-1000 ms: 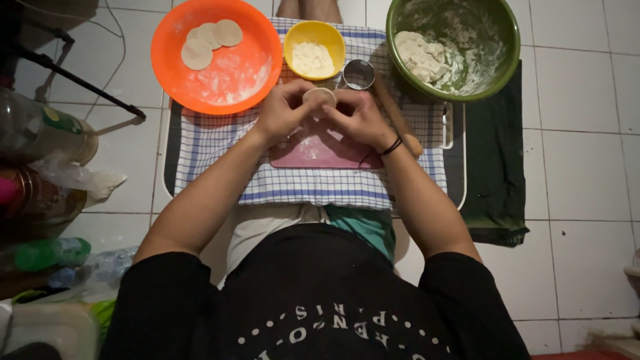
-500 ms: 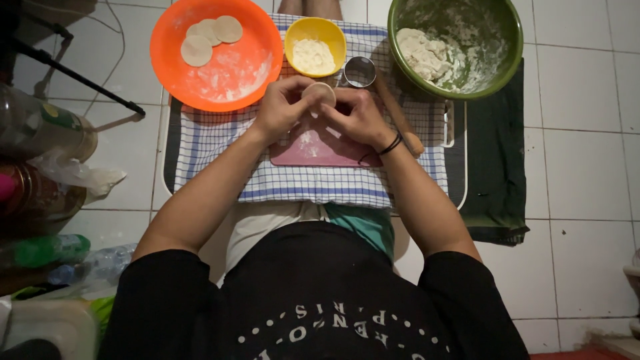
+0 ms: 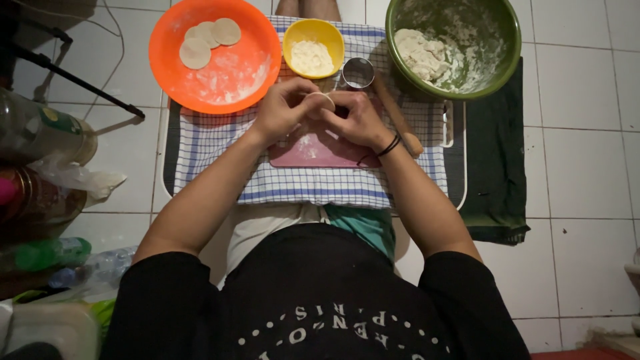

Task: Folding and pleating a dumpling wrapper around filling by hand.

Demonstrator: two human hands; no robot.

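My left hand (image 3: 283,110) and my right hand (image 3: 357,120) meet above a pink cutting board (image 3: 320,150), both pinching one small round piece of pale dough (image 3: 319,100) between their fingertips. The board lies on a blue-and-white checked cloth (image 3: 300,183). Just beyond my hands stand a yellow bowl of white filling or flour (image 3: 313,47) and a round metal cutter (image 3: 358,72). A wooden rolling pin (image 3: 398,120) lies by my right wrist, partly hidden by it.
An orange floured plate (image 3: 213,57) with three dough discs sits at the far left. A green bowl (image 3: 453,43) holding a lump of dough stands far right on a dark green cloth (image 3: 493,160). Bottles and plastic bags (image 3: 40,173) crowd the left edge on the white tiled floor.
My hands have stayed over the board, fingers shifting slightly as they work the dough piece. Nothing else has moved.
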